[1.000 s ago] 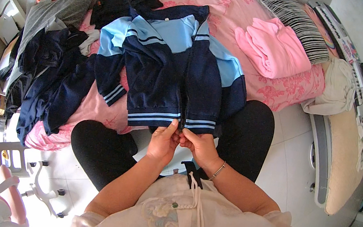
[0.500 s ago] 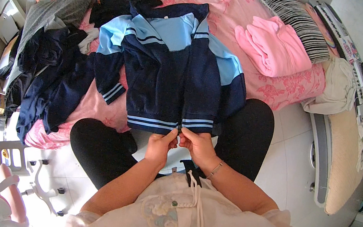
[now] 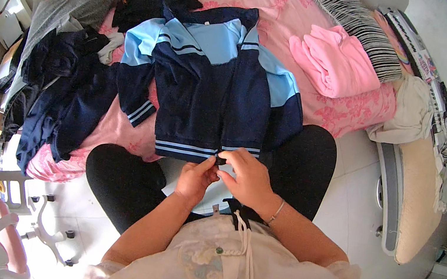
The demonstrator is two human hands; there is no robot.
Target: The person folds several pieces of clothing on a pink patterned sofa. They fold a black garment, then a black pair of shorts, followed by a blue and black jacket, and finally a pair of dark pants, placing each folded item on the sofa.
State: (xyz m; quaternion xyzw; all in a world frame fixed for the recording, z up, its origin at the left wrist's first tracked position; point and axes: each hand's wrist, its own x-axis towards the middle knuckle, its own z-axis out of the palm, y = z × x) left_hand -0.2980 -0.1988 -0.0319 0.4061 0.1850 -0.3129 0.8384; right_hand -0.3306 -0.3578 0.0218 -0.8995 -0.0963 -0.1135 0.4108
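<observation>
Pinching the jacket (image 3: 192, 98) at its striped six o'clock hem (image 3: 183, 149), left hand (image 3: 195, 179) and right hand (image 3: 252, 179) have narrow fingers (image 3: 239, 159), soft pink cloth (image 3: 335, 63) folded at two o'clock.

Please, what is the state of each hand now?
Left hand: closed, holding the jacket at its bottom hem.
Right hand: at the same hem; whether its grip is closed cannot be told.

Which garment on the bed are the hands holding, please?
The navy and light-blue jacket: left hand and right hand hold its bottom hem; heaped dark clothes and folded pink cloth lie untouched.
</observation>
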